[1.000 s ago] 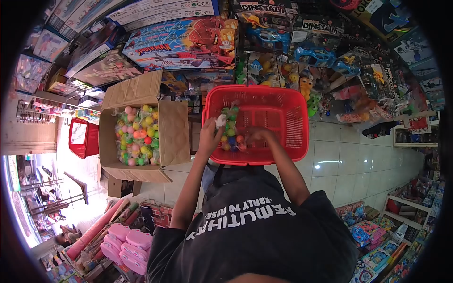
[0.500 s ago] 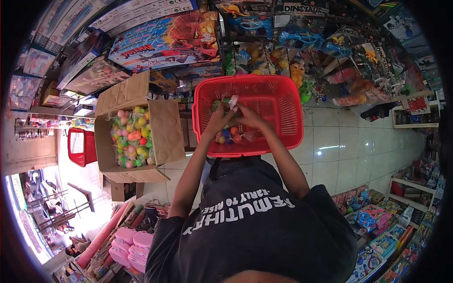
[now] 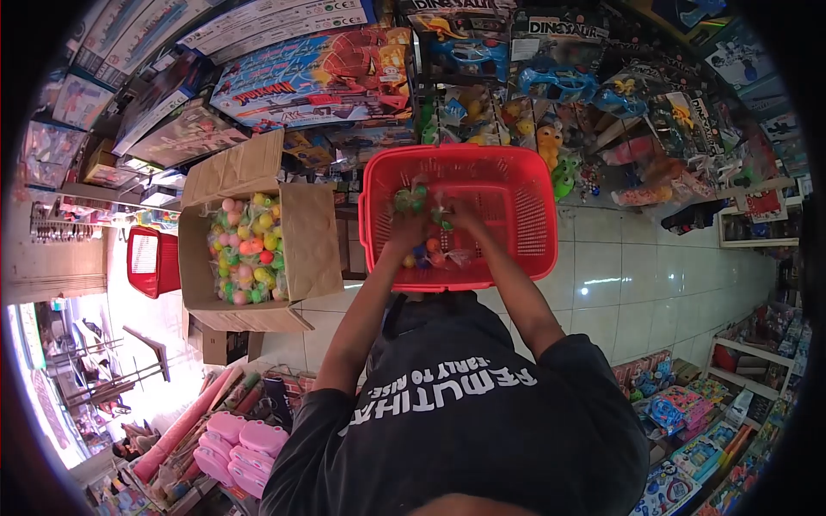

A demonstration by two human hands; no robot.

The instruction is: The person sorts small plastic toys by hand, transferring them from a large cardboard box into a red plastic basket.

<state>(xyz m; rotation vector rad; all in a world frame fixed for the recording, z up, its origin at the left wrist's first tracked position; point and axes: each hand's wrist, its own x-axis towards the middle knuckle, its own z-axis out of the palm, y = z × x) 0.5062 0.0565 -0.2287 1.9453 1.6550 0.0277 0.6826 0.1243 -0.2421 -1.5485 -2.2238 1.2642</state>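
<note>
A red plastic basket (image 3: 516, 155) stands in front of me, with both my hands inside it. My left hand (image 3: 408, 229) is low at the basket's left side, just below a clear bag of green balls (image 3: 410, 199); its fingers are dark and blurred. Closed at the middle of the basket, my right hand (image 3: 465, 215) grips a small clear bag with green balls (image 3: 442, 214). Below and between the hands lies a bag of orange, blue and yellow balls (image 3: 435, 255), partly covered by the left hand and wrist.
Left of the basket, an open cardboard box (image 3: 311, 245) holds many bagged coloured balls (image 3: 248, 249). Another red basket (image 3: 153, 261) stands farther left. Boxed toys (image 3: 314, 77) and hanging toy packs (image 3: 559, 56) line the back. Pink cases (image 3: 237, 447) sit at lower left, on tiled floor's edge.
My hands have moved apart from the whitish bag top they were pinching together. The right hand now has green balls beside its fingers; the left has dropped lower. The view has shifted slightly.
</note>
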